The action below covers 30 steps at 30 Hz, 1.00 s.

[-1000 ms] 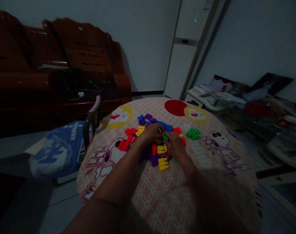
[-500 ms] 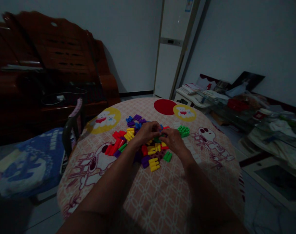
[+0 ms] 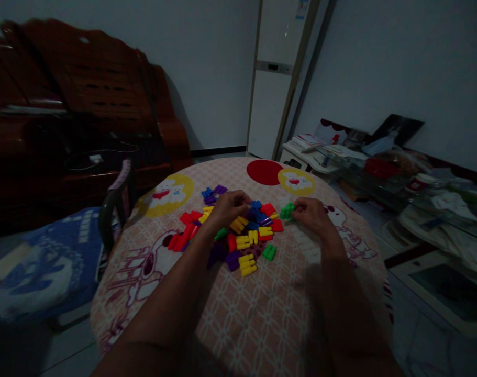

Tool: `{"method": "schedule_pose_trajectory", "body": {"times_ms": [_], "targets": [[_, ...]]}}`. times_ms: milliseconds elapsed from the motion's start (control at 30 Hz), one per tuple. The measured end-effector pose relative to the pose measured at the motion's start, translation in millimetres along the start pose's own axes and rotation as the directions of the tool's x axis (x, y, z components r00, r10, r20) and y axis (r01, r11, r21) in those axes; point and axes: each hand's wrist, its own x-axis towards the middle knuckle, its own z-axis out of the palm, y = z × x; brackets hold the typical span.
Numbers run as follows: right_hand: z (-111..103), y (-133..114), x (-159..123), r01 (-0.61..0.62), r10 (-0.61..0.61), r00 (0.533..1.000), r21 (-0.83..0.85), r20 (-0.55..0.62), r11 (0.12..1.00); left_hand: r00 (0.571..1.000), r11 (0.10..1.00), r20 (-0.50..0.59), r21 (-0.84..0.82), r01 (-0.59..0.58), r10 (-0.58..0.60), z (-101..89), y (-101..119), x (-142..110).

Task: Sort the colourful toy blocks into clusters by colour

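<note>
A heap of small plastic blocks (image 3: 246, 230) in red, yellow, blue, purple and green lies in the middle of a round table (image 3: 262, 314) with a cartoon-print cloth. My left hand (image 3: 226, 207) rests curled on the heap's far left side, fingers closed over blocks I cannot make out. My right hand (image 3: 312, 214) is to the right of the heap, its fingers pinched on a cluster of green blocks (image 3: 287, 210). A loose green block (image 3: 268, 252) and a yellow one (image 3: 248, 265) lie nearest me.
A chair (image 3: 116, 204) stands at the table's left edge beside a blue cloth (image 3: 45, 262). Behind it is a dark wooden sofa (image 3: 81, 115). A white cabinet (image 3: 273, 78) stands against the far wall. Cluttered low tables (image 3: 379, 167) fill the right side.
My right hand has moved right, away from the heap, to the green cluster. My left hand stayed on the heap. The view shifted slightly.
</note>
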Motion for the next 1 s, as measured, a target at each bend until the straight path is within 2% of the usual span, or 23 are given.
{"method": "schedule_pose_trajectory", "body": {"times_ms": [67,133,267,400,533,633,700,800,900,1000], "targets": [[-15,22,-1,-0.054,0.051,0.996,-0.031,-0.072,0.998,0.999,0.999,-0.032,0.033,0.044,-0.043,-8.9,-4,0],[-22,41,-3,-0.104,0.1,0.992,-0.053,-0.079,0.993,0.996,0.996,-0.061,0.064,0.069,-0.066,-13.9,-6,-1],[-15,64,-5,-0.157,0.156,0.987,-0.066,-0.026,0.985,0.995,0.993,-0.079,0.099,0.071,-0.063,-16.3,-2,-2],[-5,73,-3,-0.162,0.161,0.987,-0.078,-0.015,0.984,0.995,0.992,-0.061,0.098,0.078,-0.072,-18.0,0,-3],[-5,76,-4,-0.17,0.169,0.985,-0.086,-0.022,0.982,0.994,0.99,-0.06,0.103,0.1,-0.094,-23.6,-5,-3],[-8,74,-5,-0.18,0.178,0.984,-0.095,-0.027,0.979,0.99,0.977,0.018,0.169,0.134,-0.139,-30.8,-8,-4],[-11,70,-5,-0.174,0.165,0.983,-0.142,-0.073,0.974,0.982,0.96,0.074,0.233,0.155,-0.176,-36.5,-6,-7],[-15,62,-2,-0.164,0.12,0.974,-0.234,-0.193,0.958,0.954,0.912,0.129,0.352,0.211,-0.27,-44.0,-1,-13],[-16,53,1,-0.109,0.04,0.966,-0.259,-0.256,0.96,0.88,0.834,0.211,0.469,0.291,-0.425,-47.3,2,-18],[-14,47,2,-0.065,0.004,0.964,-0.223,-0.264,0.973,0.818,0.756,0.247,0.58,0.305,-0.52,-46.9,0,-18]]}}
